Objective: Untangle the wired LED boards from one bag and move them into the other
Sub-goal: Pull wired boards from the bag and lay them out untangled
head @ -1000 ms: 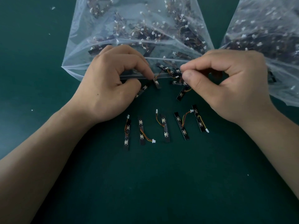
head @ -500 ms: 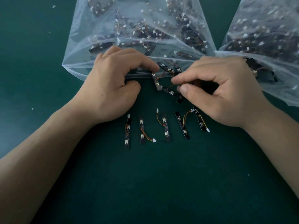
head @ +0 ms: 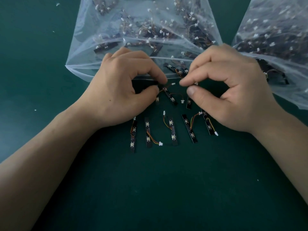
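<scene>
While pincer-curled, left grip point(head: 123, 92), right grip point(head: 233, 90).

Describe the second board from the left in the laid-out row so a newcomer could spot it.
Find the clear bag at top centre of the green table; below its mouth, five LED boards lie in a row. Take the second board from the left: its wire curls out low to the right to a white plug, whereas both neighbours' plugs point up towards the bag.
</scene>
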Demonstrator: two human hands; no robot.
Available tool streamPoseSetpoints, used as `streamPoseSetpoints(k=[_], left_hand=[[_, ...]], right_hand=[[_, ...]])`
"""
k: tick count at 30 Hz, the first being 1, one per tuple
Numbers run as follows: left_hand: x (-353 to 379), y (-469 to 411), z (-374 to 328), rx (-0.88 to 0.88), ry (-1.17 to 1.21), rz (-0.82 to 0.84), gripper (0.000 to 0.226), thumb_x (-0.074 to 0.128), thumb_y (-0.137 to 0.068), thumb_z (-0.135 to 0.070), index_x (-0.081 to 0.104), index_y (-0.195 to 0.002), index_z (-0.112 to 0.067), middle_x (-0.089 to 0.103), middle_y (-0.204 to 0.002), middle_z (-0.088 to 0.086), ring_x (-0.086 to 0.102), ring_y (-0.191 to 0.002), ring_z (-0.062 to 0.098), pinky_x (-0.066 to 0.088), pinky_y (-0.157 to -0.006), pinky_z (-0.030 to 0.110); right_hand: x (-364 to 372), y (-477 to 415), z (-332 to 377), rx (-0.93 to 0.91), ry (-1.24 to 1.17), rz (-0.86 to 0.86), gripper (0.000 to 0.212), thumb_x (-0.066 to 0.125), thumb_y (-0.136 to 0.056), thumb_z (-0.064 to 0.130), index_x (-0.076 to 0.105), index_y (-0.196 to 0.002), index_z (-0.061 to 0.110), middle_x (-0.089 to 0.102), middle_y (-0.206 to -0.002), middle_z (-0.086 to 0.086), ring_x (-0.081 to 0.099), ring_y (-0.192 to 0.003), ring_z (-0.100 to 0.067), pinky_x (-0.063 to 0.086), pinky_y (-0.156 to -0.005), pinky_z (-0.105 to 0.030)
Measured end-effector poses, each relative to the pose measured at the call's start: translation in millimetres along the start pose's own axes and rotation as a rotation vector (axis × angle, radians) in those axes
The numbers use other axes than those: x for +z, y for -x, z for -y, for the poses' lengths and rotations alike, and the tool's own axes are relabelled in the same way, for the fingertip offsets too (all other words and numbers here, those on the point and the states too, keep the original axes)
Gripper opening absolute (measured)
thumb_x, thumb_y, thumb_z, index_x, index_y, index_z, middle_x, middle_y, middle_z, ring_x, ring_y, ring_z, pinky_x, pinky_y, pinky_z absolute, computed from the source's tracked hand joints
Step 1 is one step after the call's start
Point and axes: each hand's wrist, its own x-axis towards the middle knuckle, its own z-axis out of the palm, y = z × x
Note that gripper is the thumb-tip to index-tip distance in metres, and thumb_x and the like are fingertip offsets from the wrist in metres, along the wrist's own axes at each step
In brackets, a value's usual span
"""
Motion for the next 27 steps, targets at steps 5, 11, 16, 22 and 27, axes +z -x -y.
streamPoseSetpoints(k=[5,11,16,22,27], left_hand=[[0.9,-0.7,3.9,0.078,0.044,-0.131,0.026,0.063,-0.088,0.001,0.078,-0.104,-0.012,0.068,-0.099,0.0,0.061,-0.094,0.014,0.049,-0.086,0.033],[-1.8,2.6,8.3,0.142,0.019,-0.293,0.026,0.058,-0.086,0.012,0.076,-0.095,-0.005,0.066,-0.089,0.009,0.055,-0.077,0.022,0.041,-0.073,0.022],[0.0,3.0,4.4,0.092,0.026,-0.193,0.029,0.056,-0.081,0.006,0.078,-0.093,-0.008,0.072,-0.081,-0.002,0.064,-0.073,0.016,0.047,-0.069,0.019],[1.2,4.2,3.6,-0.004,0.03,-0.246,0.026,0.057,-0.086,-0.002,0.079,-0.091,-0.015,0.071,-0.069,0.006,0.065,-0.064,0.028,0.049,-0.063,0.042],[2.3,4.3,4.4,-0.014,0.025,-0.254,0.026,0.057,-0.086,-0.001,0.079,-0.089,-0.015,0.067,-0.064,0.012,0.062,-0.06,0.033,0.046,-0.059,0.043]], right_hand=[[0.8,-0.9,-1.1,0.055,0.028,-0.04,0.008,0.072,-0.094,0.006,0.078,-0.1,0.009,0.068,-0.095,-0.005,0.063,-0.088,-0.018,0.05,-0.082,-0.03],[1.8,-2.3,-1.3,0.115,0.076,-0.034,0.011,0.072,-0.094,0.008,0.078,-0.102,0.011,0.069,-0.094,-0.001,0.062,-0.082,-0.009,0.05,-0.078,-0.024],[2.3,-1.9,0.1,0.132,0.109,-0.07,0.013,0.066,-0.098,0.011,0.078,-0.104,0.011,0.069,-0.1,0.0,0.063,-0.085,-0.014,0.052,-0.079,-0.032],[3.6,-0.2,2.0,0.147,0.137,0.085,0.035,0.052,-0.109,0.038,0.081,-0.111,0.018,0.067,-0.121,0.006,0.06,-0.116,-0.02,0.049,-0.096,-0.046],[1.4,-1.6,2.8,0.125,0.108,0.048,0.034,0.051,-0.11,0.036,0.077,-0.115,0.016,0.068,-0.118,0.003,0.062,-0.114,-0.022,0.05,-0.095,-0.045]])
